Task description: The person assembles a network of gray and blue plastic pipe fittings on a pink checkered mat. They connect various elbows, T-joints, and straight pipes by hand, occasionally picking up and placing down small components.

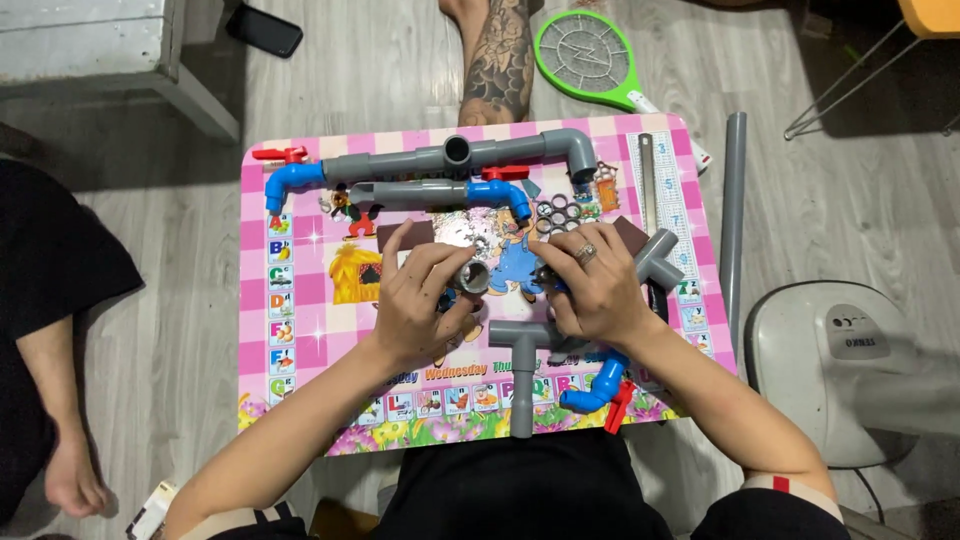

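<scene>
Left hand (420, 300) fingers wrapped round short grey plastic pipe piece (472, 276), open end turned toward right hand (595, 285) — right fingers curled over small dark fitting, mostly hidden. Both braced above pink children's desk (300, 400); grey T-shaped pipe joint (522, 350) lies just below.

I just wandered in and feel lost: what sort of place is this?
Probably a room in a home, not a workshop. A low pink children's table with cartoon pictures sits on a pale wood-look floor, and a green racket-shaped insect swatter lies nearby.
</scene>
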